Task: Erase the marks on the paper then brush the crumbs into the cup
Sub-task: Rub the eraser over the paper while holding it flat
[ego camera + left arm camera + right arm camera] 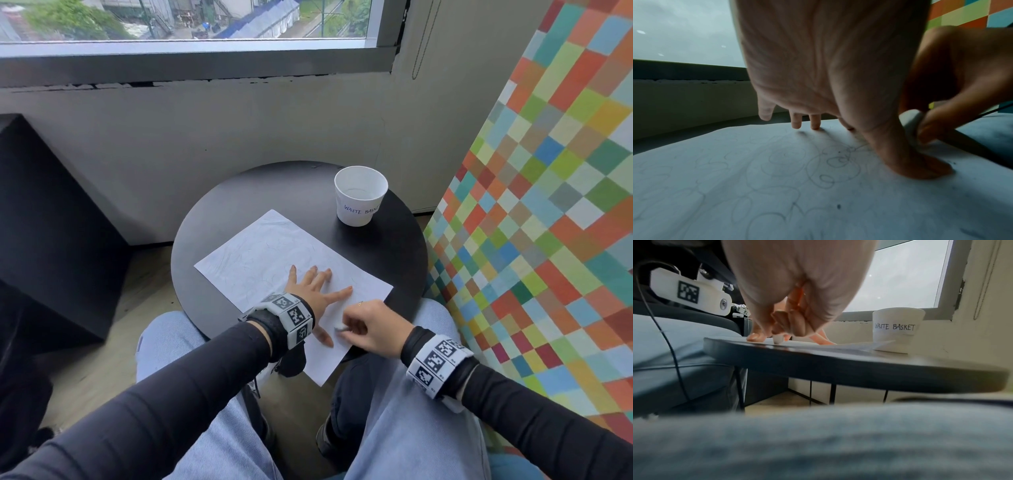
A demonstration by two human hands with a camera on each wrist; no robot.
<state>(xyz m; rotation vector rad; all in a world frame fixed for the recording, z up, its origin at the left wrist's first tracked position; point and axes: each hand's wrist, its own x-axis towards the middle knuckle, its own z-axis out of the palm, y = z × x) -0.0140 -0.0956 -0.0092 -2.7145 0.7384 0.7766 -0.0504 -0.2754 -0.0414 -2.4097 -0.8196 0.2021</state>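
A white sheet of paper (274, 253) with faint pencil scribbles (818, 165) lies on the round black table (239, 198). My left hand (317, 291) lies flat on the paper's near part, fingers spread and straight, pressing it down. Just right of that thumb, my right hand (363, 325) pinches a small white eraser (340, 329) against the paper. The eraser (910, 123) shows beside my left thumb, and its tip (778, 339) touches the sheet. A white paper cup (359, 195) labelled "WASTE BASKET" (898, 327) stands upright at the table's far right.
A few dark crumbs (838, 206) lie on the sheet. The paper's near corner (322, 377) overhangs the table edge above my jeans-clad knees. A colourful checkered panel (548, 205) stands close on the right, a dark block (51, 222) on the left, and the wall under the window behind.
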